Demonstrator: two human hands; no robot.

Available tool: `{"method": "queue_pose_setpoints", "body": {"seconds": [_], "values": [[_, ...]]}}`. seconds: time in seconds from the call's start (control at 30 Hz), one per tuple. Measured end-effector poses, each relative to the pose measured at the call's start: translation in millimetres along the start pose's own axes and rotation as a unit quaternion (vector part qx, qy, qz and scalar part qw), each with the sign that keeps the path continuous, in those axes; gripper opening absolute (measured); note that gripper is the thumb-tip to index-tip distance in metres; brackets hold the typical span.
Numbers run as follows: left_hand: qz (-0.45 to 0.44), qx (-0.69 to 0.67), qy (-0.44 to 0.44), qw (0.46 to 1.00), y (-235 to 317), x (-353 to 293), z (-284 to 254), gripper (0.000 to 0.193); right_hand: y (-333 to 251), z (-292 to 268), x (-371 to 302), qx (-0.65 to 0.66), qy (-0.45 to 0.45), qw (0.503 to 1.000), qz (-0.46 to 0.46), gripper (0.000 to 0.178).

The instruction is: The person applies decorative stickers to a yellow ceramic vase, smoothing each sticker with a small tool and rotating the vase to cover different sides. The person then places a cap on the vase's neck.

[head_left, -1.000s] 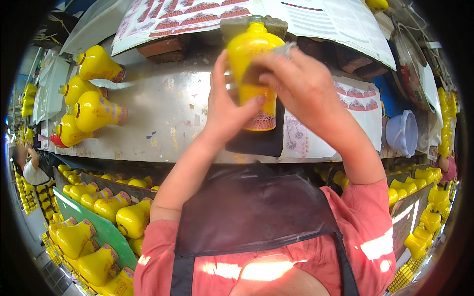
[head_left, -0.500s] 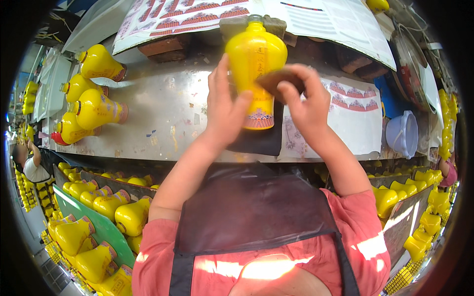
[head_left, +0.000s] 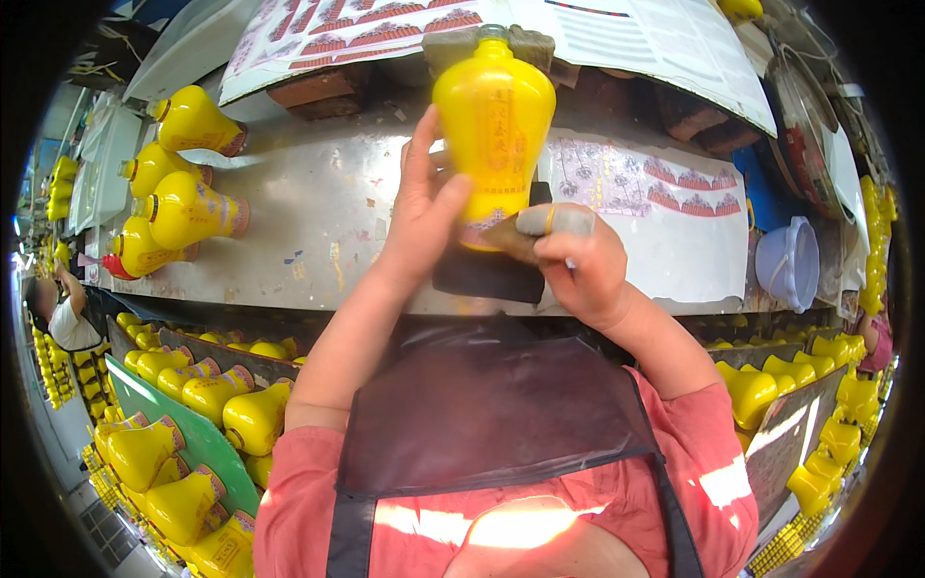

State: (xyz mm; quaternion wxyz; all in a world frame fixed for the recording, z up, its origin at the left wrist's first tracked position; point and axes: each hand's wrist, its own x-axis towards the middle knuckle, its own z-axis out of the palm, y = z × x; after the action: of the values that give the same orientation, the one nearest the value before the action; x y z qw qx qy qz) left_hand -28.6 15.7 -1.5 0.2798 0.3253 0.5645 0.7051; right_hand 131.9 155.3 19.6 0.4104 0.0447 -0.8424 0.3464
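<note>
A glossy yellow bottle [head_left: 496, 125] lies in front of me, its neck away from me on a dark rest block [head_left: 533, 50]. It carries a column of dark lettering and a patterned band at its base. My left hand [head_left: 424, 207] holds its left side, thumb towards the front and fingers partly hidden beside it. My right hand [head_left: 583, 260] grips a flat brown scraper-like piece [head_left: 509, 238], its edge against the patterned base. Grey wrapping with a thin yellow band covers one right finger. A black pad [head_left: 482, 282] lies beneath the base.
Several yellow bottles [head_left: 198, 212] lie at the left of the metal table [head_left: 318, 226]. Printed decal sheets [head_left: 689, 241] spread to the right, near a pale blue bucket [head_left: 788, 263]. More bottles [head_left: 217, 400] fill racks on both sides of me. A co-worker [head_left: 72, 318] is at far left.
My right hand has moved down and towards me, bringing the brown piece from the bottle's middle to its base. The bottle has shifted slightly left; my left hand stays beside it.
</note>
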Motion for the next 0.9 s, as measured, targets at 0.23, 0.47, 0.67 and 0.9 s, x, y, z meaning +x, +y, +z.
{"method": "queue_pose_setpoints", "body": {"seconds": [0.23,0.47,0.67,0.9], "values": [[-0.015,-0.003,0.004,1.000,5,-1,5,0.087,16,3,42,0.000,0.140,0.961,0.237,0.036],[0.066,0.108,0.031,0.992,6,13,6,0.090,4,-8,74,-0.205,0.011,0.978,0.032,0.035],[0.093,0.159,0.082,0.979,21,63,8,0.063,21,-31,108,-0.057,0.082,0.957,0.272,0.014],[0.025,0.076,0.086,0.993,26,85,17,0.030,16,-13,89,-0.238,-0.074,0.965,0.078,0.037]]}}
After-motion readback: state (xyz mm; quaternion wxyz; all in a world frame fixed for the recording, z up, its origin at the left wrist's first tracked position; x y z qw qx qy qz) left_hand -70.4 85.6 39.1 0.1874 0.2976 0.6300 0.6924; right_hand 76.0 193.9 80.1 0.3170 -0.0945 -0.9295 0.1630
